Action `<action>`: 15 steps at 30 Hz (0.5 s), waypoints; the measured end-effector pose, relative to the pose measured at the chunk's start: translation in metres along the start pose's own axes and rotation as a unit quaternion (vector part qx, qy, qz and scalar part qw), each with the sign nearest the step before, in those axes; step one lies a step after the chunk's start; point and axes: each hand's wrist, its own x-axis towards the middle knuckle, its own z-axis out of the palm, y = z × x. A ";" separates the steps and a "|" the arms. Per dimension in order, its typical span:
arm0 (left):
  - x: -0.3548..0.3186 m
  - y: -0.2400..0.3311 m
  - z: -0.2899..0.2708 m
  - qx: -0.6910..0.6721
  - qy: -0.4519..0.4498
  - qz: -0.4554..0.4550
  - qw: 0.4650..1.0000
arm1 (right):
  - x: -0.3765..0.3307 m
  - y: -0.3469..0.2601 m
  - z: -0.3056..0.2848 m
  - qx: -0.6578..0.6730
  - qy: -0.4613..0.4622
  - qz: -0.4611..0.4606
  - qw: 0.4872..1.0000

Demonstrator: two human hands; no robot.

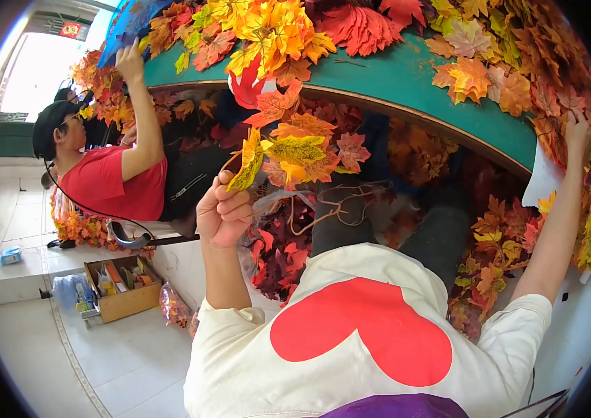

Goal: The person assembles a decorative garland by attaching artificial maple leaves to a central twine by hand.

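Under the green arch (407,76), left hand (223,212) raised, gripping a leaf sprig (288,150).

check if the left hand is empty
No, the left hand grips the stem of a leaf sprig with yellow and orange artificial maple leaves.

Craft workshop: fake autumn leaves (288,150), supply box (122,284)
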 end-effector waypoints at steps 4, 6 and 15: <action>-0.003 0.001 0.003 0.013 -0.001 0.009 1.000 | 0.004 0.004 0.003 -0.010 0.002 -0.011 1.000; -0.002 -0.001 0.004 0.014 -0.003 0.008 1.000 | 0.010 0.014 0.011 -0.009 0.014 -0.018 1.000; -0.004 -0.005 0.005 0.011 0.013 0.017 1.000 | 0.019 0.028 0.026 0.009 0.025 -0.021 0.999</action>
